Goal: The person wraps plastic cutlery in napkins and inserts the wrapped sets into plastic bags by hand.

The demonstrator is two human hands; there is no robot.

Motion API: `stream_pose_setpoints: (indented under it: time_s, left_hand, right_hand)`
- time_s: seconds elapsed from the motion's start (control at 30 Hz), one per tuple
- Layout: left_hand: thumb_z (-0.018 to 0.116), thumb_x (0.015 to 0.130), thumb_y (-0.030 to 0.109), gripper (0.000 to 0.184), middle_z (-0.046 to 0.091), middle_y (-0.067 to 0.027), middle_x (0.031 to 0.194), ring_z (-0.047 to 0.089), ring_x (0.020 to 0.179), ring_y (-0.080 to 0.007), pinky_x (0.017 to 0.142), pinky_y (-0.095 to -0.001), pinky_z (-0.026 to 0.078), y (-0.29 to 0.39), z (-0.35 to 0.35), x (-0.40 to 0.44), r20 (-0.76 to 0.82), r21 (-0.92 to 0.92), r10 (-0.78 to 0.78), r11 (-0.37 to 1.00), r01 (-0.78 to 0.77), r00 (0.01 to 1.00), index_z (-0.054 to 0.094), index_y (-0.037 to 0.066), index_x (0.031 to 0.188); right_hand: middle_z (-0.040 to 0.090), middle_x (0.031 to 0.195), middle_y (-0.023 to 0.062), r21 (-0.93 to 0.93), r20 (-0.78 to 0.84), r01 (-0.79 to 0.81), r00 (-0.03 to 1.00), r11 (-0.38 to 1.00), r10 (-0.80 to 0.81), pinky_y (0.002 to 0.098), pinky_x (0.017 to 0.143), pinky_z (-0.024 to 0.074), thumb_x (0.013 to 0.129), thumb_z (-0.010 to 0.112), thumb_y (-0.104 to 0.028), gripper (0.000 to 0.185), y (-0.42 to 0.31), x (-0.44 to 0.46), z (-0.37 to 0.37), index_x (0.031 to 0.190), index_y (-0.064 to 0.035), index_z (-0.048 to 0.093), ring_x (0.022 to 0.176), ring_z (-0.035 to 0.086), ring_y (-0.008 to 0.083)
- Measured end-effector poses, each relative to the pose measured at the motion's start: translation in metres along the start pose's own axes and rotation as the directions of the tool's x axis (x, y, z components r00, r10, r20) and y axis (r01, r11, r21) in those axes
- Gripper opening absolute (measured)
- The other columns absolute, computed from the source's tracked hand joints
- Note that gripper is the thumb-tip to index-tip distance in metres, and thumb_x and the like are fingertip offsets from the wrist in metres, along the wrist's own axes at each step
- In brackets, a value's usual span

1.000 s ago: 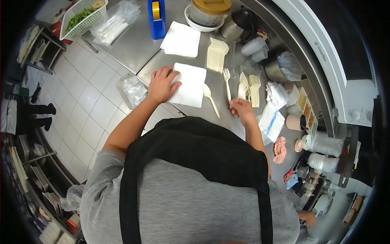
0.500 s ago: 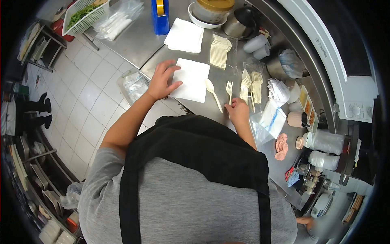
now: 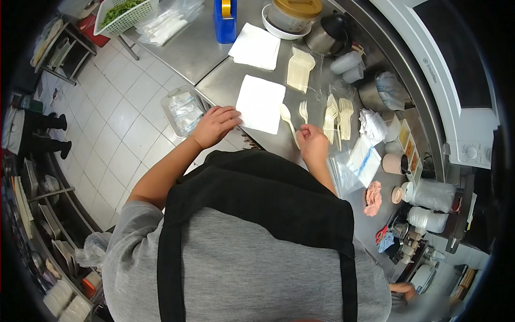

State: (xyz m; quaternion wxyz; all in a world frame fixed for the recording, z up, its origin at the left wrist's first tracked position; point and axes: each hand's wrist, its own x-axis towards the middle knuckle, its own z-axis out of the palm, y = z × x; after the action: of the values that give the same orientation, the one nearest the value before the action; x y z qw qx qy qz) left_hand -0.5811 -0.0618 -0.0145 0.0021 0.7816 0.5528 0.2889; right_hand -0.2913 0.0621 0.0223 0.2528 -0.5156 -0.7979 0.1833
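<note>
A white paper napkin [image 3: 260,104] lies flat near the front edge of the steel counter. My left hand [image 3: 216,127] is at its left edge, fingers drawn together with the tips on the paper. To the right of the napkin lies a cream plastic spoon [image 3: 288,122], bowl pointing away from me. A matching plastic fork [image 3: 303,110] lies beside it, tines pointing away. My right hand [image 3: 313,143] is closed around the fork's handle, which it hides.
A stack of napkins [image 3: 256,47] and a bag of plastic spoons [image 3: 300,70] are farther back. Bagged forks [image 3: 346,119] and more spoons [image 3: 330,117] lie to the right. A blue tape dispenser [image 3: 225,24] stands behind. A clear bin [image 3: 184,111] is below the counter's left edge.
My left hand has come off the napkin's surface toward me, and its spread fingers have closed at the edge. My right hand has moved farther up the fork's handle. The view has shifted slightly.
</note>
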Motion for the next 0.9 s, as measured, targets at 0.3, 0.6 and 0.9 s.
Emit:
stream_pose_setpoints:
  time_s: [0.3, 0.6, 0.9]
  left_hand:
    - [0.065, 0.078, 0.008, 0.031, 0.058, -0.0032, 0.118, 0.051, 0.117, -0.0247, 0.094, -0.0412, 0.04, 0.002, 0.004, -0.001, -0.038, -0.007, -0.036, 0.999, 0.036, 0.999, 0.062, 0.014, 0.108]
    - [0.066, 0.078, 0.007, 0.03, 0.059, -0.0036, 0.118, 0.051, 0.117, -0.025, 0.095, -0.0407, 0.04, 0.002, 0.005, -0.002, -0.049, -0.03, -0.046, 0.999, 0.044, 0.998, 0.063, 0.013, 0.107]
    - [0.065, 0.076, 0.006, 0.033, 0.057, -0.0018, 0.12, 0.049, 0.118, -0.0236, 0.095, -0.0414, 0.04, 0.001, 0.006, -0.001, -0.034, -0.029, -0.042, 0.999, 0.041, 0.999, 0.061, 0.014, 0.108]
  right_hand:
    - [0.062, 0.079, 0.0112, -0.178, -0.063, -0.025, 0.998, 0.984, 0.014, 0.0416, 0.071, 0.05, 0.074, 0.073, -0.016, 0.018, 0.021, 0.024, 0.008, 0.087, -0.0059, 0.065, 0.077, 0.062, 0.0308]
    - [0.067, 0.071, 0.0123, 0.123, 0.099, -0.193, 0.978, 0.973, 0.182, 0.0358, 0.066, 0.0507, 0.078, 0.069, -0.018, 0.015, 0.055, 0.036, 0.006, 0.083, -0.0035, 0.068, 0.067, 0.066, 0.0269]
    - [0.066, 0.075, 0.0127, -0.115, 0.064, -0.135, 0.988, 0.984, 0.143, 0.0394, 0.066, 0.0509, 0.074, 0.069, -0.021, 0.021, 0.023, 0.027, 0.0, 0.085, -0.003, 0.066, 0.071, 0.065, 0.0306]
